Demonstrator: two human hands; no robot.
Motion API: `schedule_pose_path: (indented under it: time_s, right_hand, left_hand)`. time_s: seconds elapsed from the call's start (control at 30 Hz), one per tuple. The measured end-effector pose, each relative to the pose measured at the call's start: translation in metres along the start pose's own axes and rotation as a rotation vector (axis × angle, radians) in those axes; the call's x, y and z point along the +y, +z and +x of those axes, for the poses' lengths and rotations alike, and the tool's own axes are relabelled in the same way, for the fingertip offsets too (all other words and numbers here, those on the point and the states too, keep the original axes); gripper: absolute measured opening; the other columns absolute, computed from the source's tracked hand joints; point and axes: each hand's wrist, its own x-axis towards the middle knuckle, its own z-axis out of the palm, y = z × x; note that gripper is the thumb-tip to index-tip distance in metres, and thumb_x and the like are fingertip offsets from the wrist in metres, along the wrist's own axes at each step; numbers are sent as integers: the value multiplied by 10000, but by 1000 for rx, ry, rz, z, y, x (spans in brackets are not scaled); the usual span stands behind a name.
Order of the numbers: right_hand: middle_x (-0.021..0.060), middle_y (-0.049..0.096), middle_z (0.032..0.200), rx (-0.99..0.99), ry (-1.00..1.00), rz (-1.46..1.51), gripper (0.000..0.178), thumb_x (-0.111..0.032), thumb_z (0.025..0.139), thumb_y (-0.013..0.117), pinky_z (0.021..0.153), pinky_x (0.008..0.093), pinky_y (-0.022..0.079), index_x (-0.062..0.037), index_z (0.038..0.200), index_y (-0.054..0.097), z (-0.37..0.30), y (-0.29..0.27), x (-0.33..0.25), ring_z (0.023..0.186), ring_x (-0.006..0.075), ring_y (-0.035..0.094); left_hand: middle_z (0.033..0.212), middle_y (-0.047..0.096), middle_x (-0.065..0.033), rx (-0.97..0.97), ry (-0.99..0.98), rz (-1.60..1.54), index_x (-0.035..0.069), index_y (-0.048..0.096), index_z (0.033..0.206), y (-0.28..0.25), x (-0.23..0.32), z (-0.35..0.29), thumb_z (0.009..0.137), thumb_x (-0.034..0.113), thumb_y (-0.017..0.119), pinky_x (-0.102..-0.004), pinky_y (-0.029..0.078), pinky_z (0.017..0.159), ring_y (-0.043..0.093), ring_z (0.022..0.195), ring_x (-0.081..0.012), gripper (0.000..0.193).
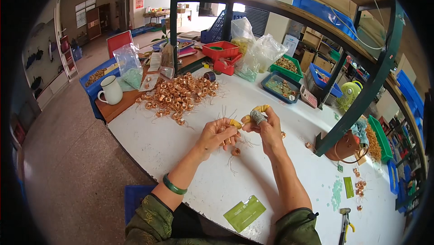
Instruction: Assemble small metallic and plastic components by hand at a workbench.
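My left hand point(216, 135) is closed around several small copper wire coils point(227, 142), with thin wire ends sticking out between the fingers. Close beside it, my right hand point(267, 126) is pinched, its fingertips meeting those of the left. What the right fingers hold is too small to make out. Yellow covers sit on fingertips of both hands, and a grey wrap point(258, 117) is around a right finger. Just below the left hand, a single copper coil point(235, 152) lies on the white table point(194, 186). Beyond the hands spreads a big heap of copper coils point(178, 95).
A white mug point(110, 90) stands at the left edge. Plastic bags point(260, 55), red bins point(220, 51) and a dark tray point(280, 87) line the back. A green shelf post point(361, 87) rises at right, near a hammer point(345, 220). A green packet point(244, 213) lies in front.
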Motion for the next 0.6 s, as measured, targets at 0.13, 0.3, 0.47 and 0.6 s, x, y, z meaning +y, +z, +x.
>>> schedule_pose_path:
  time_s: [0.13,0.3,0.47,0.6]
  right_hand:
    - [160,659,951,75,-37,67,318,80,808,373,685,251,486,-21,1070,522,-2,3,3,713,186,641]
    - [148,655,986,105,-99,-34,363,82,815,350,732,270,491,-11,1122,521,5,-3,6,806,193,645]
    - [137,649,1028,174,-133,-126,390,88,819,348,797,290,493,-1,1153,528,7,-3,6,911,200,640]
    - [133,645,1041,203,-69,-45,367,88,829,381,831,299,496,-1,1141,550,6,-2,10,945,201,635]
  left_hand:
    - [847,681,-68,61,30,-3,32,638,990,4,-1,0,876,122,640,-178,433,442,577,587,-65,145]
    - [916,690,-75,106,47,-32,23,639,1035,2,-1,1,875,110,635,-176,436,447,592,603,-75,182]
    - [975,693,-77,169,78,-138,14,632,1083,2,5,0,875,88,624,-175,443,456,605,619,-85,222]
    - [998,692,-76,225,115,-202,10,626,1109,-1,8,-1,873,69,615,-174,449,461,615,634,-89,243]
